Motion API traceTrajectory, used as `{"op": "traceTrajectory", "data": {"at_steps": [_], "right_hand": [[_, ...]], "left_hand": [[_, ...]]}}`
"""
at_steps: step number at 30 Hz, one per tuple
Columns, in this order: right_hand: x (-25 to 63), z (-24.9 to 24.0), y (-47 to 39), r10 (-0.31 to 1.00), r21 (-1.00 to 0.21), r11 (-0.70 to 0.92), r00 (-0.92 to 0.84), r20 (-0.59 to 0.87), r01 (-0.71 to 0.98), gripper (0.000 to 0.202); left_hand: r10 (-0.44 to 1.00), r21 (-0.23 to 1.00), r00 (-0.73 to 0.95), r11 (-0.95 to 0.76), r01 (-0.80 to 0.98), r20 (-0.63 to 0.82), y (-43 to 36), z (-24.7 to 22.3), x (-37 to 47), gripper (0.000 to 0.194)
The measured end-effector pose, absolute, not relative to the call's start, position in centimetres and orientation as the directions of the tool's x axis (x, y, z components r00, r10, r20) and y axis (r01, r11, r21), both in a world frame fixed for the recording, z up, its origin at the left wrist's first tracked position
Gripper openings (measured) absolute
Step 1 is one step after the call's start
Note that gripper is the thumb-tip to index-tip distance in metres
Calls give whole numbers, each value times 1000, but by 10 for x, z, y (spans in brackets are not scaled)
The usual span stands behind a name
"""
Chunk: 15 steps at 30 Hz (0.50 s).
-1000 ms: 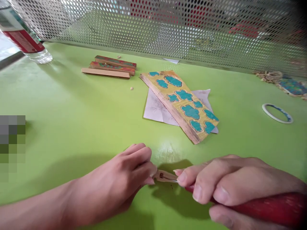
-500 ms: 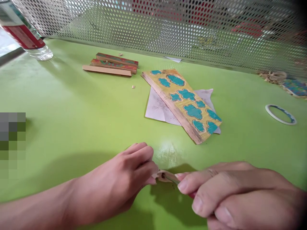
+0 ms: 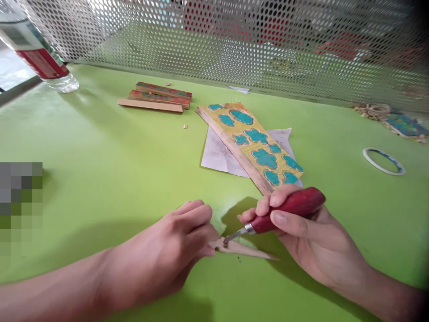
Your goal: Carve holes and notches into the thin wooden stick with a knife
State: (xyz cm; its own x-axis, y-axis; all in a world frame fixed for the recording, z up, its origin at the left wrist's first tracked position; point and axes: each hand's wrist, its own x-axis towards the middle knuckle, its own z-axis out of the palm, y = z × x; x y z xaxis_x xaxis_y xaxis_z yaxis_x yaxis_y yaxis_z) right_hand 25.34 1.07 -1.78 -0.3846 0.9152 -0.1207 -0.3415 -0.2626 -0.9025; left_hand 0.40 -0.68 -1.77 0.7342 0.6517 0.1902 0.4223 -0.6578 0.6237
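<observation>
My left hand point(image 3: 181, 243) is closed on the blunt end of a small pale wooden piece point(image 3: 246, 251), which tapers to a point at the right. Part of that piece is hidden under my fingers. In my right hand point(image 3: 308, 232) is a carving tool point(image 3: 291, 209) with a dark red handle, a metal collar and a narrow blade. The blade slants down to the left, its tip at a small dark hollow in the wood beside my left fingers. Small dark crumbs lie just below the wooden piece.
A yellow board with teal patches point(image 3: 250, 143) lies on white paper point(image 3: 214, 156) on the green table point(image 3: 100, 188). Wooden strips point(image 3: 154, 105) and a plastic bottle point(image 3: 50, 67) are behind at left. A tape roll point(image 3: 384, 161) is at right. A perforated metal screen point(image 3: 208, 40) edges the back.
My right hand has turned and drawn back to the right, so the red handle now shows and the blade stands steeper. My left hand keeps its hold on the wooden piece.
</observation>
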Motion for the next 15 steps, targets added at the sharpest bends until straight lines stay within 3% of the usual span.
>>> {"op": "traceTrajectory", "data": {"at_steps": [5,10,15], "right_hand": [[251,1,-1,907,-973,-7,-410,91,-229,28],[247,9,-7,892,-980,156,-409,192,-120,34],[253,7,-12,767,-931,366,-569,296,9,65]], "left_hand": [[632,623,758,-661,418,162,-6,-18,3,23],[603,597,785,-684,418,141,-5,-16,4,26],[605,614,784,-673,413,136,-6,-17,3,28]]}}
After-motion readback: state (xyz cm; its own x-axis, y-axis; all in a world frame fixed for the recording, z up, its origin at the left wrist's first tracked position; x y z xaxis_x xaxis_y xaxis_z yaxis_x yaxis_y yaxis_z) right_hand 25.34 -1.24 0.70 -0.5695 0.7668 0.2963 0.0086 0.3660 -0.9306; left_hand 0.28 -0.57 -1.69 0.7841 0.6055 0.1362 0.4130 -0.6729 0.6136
